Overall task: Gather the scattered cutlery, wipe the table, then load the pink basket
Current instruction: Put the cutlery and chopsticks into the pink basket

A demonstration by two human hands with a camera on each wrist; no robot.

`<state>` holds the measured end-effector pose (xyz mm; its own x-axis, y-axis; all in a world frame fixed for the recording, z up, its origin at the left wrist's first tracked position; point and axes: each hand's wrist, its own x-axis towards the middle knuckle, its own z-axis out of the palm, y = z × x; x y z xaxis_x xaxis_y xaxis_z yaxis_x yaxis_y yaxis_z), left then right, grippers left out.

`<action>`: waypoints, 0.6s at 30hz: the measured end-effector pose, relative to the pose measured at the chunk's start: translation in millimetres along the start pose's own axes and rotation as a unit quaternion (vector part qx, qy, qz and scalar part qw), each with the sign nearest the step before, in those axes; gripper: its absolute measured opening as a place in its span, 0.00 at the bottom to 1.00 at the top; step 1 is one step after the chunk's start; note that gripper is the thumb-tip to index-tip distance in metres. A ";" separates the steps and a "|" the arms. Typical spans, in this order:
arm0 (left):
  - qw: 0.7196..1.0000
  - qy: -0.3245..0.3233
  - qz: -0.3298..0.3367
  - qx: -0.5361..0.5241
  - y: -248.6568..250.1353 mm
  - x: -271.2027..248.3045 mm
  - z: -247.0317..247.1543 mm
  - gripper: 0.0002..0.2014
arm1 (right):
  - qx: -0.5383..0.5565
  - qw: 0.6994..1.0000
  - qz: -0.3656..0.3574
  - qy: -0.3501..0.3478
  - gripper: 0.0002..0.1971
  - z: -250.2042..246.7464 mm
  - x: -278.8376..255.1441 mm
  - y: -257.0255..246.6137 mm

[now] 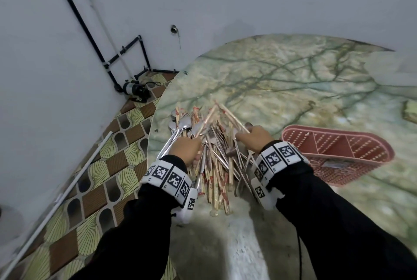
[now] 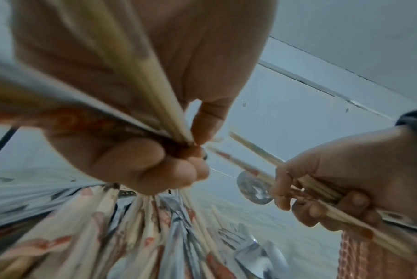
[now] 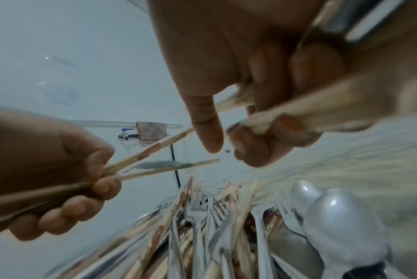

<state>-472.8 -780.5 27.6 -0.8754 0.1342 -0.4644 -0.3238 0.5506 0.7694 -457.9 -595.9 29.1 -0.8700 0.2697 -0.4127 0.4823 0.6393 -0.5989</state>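
Gripping chopsticks, both hands: left hand, right hand, sticks angled far, tips converging. Cutlery pile on near-left tabletop, long axes near-far. Pink basket right.

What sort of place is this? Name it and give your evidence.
Probably a restaurant's back or wash-up area: a large pile of cutlery on a round marble-patterned table, exposed pipes and a small pump by bare white walls.

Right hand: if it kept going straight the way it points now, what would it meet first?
Probably the chopsticks held by the left hand, crossing ahead of the right hand; depth is unclear, so it might pass over them.
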 end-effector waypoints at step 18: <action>0.983 0.151 -0.016 0.103 9.6 15.5 40.8 0.19 | 0.135 0.982 0.086 0.103 0.16 31.2 28.4 -11.1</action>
<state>-474.8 -739.5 9.9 -0.9428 -0.1191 -0.3114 -0.3001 0.7102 0.6369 -484.7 -617.8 2.6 -0.7623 0.5147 -0.3924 0.6091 0.3656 -0.7038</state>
